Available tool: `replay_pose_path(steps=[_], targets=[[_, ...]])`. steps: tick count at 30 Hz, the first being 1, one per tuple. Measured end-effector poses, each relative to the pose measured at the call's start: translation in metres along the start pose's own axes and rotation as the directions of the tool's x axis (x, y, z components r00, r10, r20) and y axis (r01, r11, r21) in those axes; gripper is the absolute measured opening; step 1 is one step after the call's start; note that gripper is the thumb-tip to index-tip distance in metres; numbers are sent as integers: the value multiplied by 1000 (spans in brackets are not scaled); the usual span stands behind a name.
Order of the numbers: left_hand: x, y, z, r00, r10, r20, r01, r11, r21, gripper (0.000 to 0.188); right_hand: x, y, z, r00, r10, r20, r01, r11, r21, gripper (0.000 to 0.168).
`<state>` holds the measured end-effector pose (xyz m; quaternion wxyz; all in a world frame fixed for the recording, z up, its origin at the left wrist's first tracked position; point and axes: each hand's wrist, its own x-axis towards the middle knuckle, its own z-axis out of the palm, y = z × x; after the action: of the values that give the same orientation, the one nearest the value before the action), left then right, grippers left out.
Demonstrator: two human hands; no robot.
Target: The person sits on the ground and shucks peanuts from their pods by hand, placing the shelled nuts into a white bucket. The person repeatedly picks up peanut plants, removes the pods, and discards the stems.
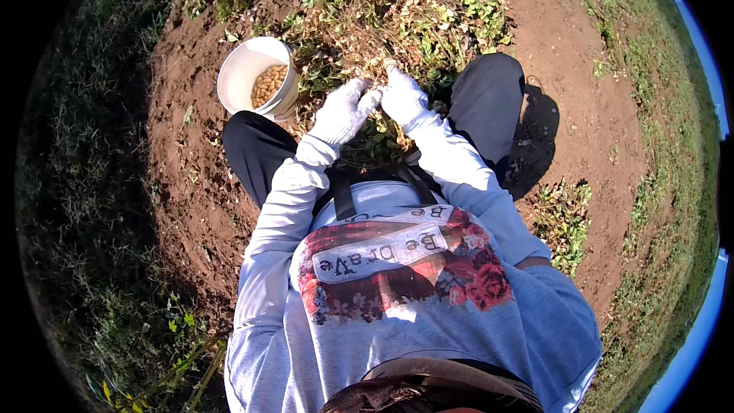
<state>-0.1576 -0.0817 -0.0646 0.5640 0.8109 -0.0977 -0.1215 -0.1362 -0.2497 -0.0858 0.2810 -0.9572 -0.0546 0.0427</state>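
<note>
My left hand (340,113), in a white knit glove, meets my right hand (405,97) in front of me, between my bent knees. The right one, gloved the same way, has its fingers curled on a pale clump of peanut plant (378,63). The left thumb reaches almost to the right hand; whether anything sits between it and the left fingers is too small to tell. To the left, beside my left knee, a white plastic bucket (235,77) leans slightly. Unshelled peanuts (269,85) lie in its bottom.
A broad heap of pulled peanut plants (413,6), partly dried, spreads beyond my hands. Loose leafy stems (378,140) lie between my legs. Bare reddish soil (596,143) runs along the right, with grass (671,183) past it. Shaded grass (86,183) borders the left.
</note>
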Motion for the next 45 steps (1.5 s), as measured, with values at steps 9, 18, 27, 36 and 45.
replay_pose_path(steps=[9,18,27,36,45], targets=[[-38,29,9,927,193,323,40,803,-594,24,6,-2,5,988,-36,-152,42,998,36,53],[-12,34,-14,953,-9,-302,119,930,349,68,-6,-14,21,969,-197,-151,177,975,-132,42],[-10,33,-2,946,37,-321,73,943,325,45,-11,-17,17,975,-176,-132,124,936,-330,39],[-20,24,2,940,146,-309,-41,946,323,32,-12,-39,-11,985,-35,167,46,997,-61,45],[-44,40,19,832,551,67,-403,517,755,19,23,14,30,916,191,351,-258,954,152,67]])
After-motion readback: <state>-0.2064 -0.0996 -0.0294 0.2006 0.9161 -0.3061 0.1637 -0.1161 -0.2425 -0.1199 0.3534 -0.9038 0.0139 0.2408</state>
